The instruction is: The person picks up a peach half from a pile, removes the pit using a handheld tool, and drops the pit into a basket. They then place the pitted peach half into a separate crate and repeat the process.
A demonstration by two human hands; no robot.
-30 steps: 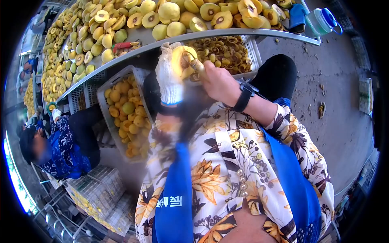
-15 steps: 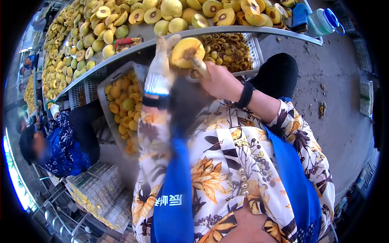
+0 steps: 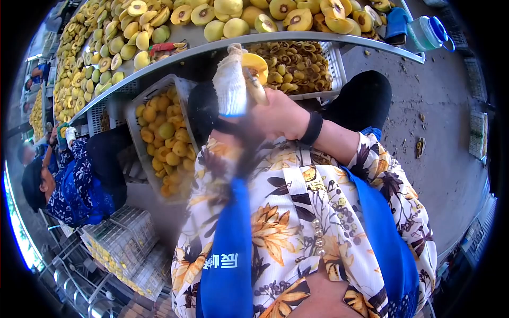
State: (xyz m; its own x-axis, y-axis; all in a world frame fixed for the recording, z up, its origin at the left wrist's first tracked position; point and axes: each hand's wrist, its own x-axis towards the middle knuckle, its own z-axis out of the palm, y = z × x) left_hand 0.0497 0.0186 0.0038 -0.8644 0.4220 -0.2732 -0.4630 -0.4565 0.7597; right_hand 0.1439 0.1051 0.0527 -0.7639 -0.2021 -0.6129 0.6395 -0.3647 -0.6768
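Observation:
My left hand (image 3: 230, 85), in a whitish work glove, is closed around a yellow peach half (image 3: 256, 64), its cut face turned to the right. My right hand (image 3: 282, 113), bare, grips a short tool with a pale handle (image 3: 258, 92). The tool's upper end meets the cut face of the peach half; its working tip is hard to make out. Both hands are close together in front of my chest, just below the table's metal edge (image 3: 212, 46). Right behind them stands a white crate (image 3: 338, 66) of brown-centred peach scraps (image 3: 297, 66).
Peach halves (image 3: 127, 52) cover the table, where a red-handled tool (image 3: 161, 47) lies. A crate (image 3: 137, 124) of peaches stands at lower left. At far right are a blue cloth (image 3: 396, 26) and a clear jug (image 3: 426, 32). A co-worker (image 3: 74, 175) sits on the left.
My left hand has shifted right and turned, so the peach half now shows more edge-on. My right hand has moved slightly lower, still gripping the tool.

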